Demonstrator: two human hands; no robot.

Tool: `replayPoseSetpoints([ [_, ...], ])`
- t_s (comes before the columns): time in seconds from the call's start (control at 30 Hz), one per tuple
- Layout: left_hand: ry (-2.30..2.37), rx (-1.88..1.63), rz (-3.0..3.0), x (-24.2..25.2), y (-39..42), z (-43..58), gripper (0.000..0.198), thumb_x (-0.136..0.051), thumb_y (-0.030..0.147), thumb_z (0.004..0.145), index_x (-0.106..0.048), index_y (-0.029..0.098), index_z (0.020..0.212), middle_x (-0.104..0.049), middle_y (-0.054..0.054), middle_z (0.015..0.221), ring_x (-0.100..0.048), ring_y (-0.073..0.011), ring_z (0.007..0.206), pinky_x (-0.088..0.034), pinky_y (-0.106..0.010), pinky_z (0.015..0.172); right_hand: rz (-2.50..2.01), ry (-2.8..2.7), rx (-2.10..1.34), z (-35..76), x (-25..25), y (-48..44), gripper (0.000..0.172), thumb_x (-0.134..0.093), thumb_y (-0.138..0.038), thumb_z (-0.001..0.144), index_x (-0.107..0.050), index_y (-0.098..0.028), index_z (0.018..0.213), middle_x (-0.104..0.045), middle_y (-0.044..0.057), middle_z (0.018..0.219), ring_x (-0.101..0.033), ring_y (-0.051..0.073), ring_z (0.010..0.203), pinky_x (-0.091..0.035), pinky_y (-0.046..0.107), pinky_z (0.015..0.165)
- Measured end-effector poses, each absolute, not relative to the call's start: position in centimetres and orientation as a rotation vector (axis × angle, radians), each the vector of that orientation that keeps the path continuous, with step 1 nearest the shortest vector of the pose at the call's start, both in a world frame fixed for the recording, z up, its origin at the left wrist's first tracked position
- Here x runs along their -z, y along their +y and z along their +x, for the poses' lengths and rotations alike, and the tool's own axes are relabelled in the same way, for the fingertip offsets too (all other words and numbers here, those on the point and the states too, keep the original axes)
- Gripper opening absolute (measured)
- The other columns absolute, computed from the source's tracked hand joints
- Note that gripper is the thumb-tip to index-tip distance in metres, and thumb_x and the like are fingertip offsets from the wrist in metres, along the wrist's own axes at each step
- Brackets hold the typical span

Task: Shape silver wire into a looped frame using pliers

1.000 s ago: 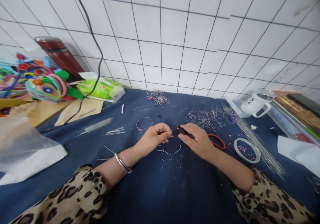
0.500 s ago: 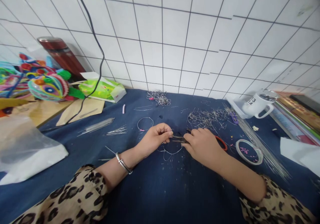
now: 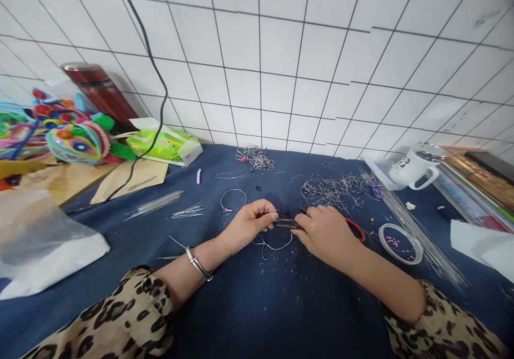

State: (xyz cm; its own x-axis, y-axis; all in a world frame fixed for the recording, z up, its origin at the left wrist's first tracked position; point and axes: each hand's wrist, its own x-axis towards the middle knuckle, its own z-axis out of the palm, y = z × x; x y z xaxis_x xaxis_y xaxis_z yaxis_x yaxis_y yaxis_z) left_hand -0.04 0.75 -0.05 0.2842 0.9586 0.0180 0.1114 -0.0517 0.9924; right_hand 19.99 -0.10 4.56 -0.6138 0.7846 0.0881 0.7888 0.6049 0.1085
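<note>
1. Now, taking the round white-rimmed dish of pink beads (image 3: pixel 418 252) as landmark, both hands meet well to its left, above the tabletop's dark blue cloth (image 3: pixel 289 311).
2. The left hand (image 3: pixel 247 225), the one farther from the dish, pinches what looks like a thin silver wire (image 3: pixel 277 211) between thumb and fingertips.
3. The right hand (image 3: pixel 327 236), nearer the dish, wraps round a dark metal plier-like tool (image 3: pixel 295 224), tips pointing away from the dish; whether they close on the wire cannot be told.
4. Compared with a second ago, the right hand has rolled over and the tool spans the gap to the left fingertips; over the last half second both hands hardly move. That suggests close, steady work at the wire's end.
5. Left of the dish, just below the fingertips, show loops of fine silver wire (image 3: pixel 277 249); whether they hang from the pinch is unclear.
6. For room, cloth with small pale flecks spreads forward and left of the dish. Tighter edges: a red oval loop (image 3: pixel 357 230) just left of it, a tangled silver wire heap (image 3: pixel 331 190) behind-left, a straight silver wire bundle (image 3: pixel 431 244) along its right.
</note>
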Motion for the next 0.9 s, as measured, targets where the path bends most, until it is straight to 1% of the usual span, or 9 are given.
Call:
replayPoseSetpoints([
  [0.3, 1.069, -0.962, 1.447, 0.2, 0.85, 0.01, 0.018, -0.054, 0.032, 0.08, -0.051, 0.014, 0.076, -0.051, 0.003, 0.062, -0.046, -0.0081, 0.056, -0.039, -0.022, 0.057, -1.383, -2.776, 0.22, 20.0, -4.8, -0.3, 0.025, -0.043, -0.04, 0.086, -0.059, -0.021, 0.086, -0.058, 0.006, 0.079, -0.05, 0.02, 0.076, -0.028, 0.032, 0.068],
  [0.47, 1.078, -0.952, 1.44, 0.55, 0.92, 0.02, 0.019, -0.053, 0.034, 0.081, -0.051, 0.015, 0.079, -0.053, 0.002, 0.061, -0.048, -0.0089, 0.056, -0.04, -0.023, 0.057, -1.389, -2.752, 0.22, 20.13, -4.72, -0.42, 0.024, -0.045, -0.039, 0.085, -0.059, -0.02, 0.085, -0.058, 0.007, 0.079, -0.051, 0.02, 0.077, -0.028, 0.033, 0.068],
  [0.9, 1.051, -0.926, 1.435, 0.48, 0.91, 0.03, 0.018, -0.055, 0.032, 0.079, -0.052, 0.015, 0.077, -0.056, 0.001, 0.064, -0.049, -0.009, 0.058, -0.041, -0.022, 0.058, -1.385, -2.753, 0.189, 20.01, -4.73, -0.5, 0.022, -0.047, -0.037, 0.084, -0.06, -0.019, 0.084, -0.059, 0.007, 0.079, -0.052, 0.021, 0.076, -0.03, 0.033, 0.067],
])
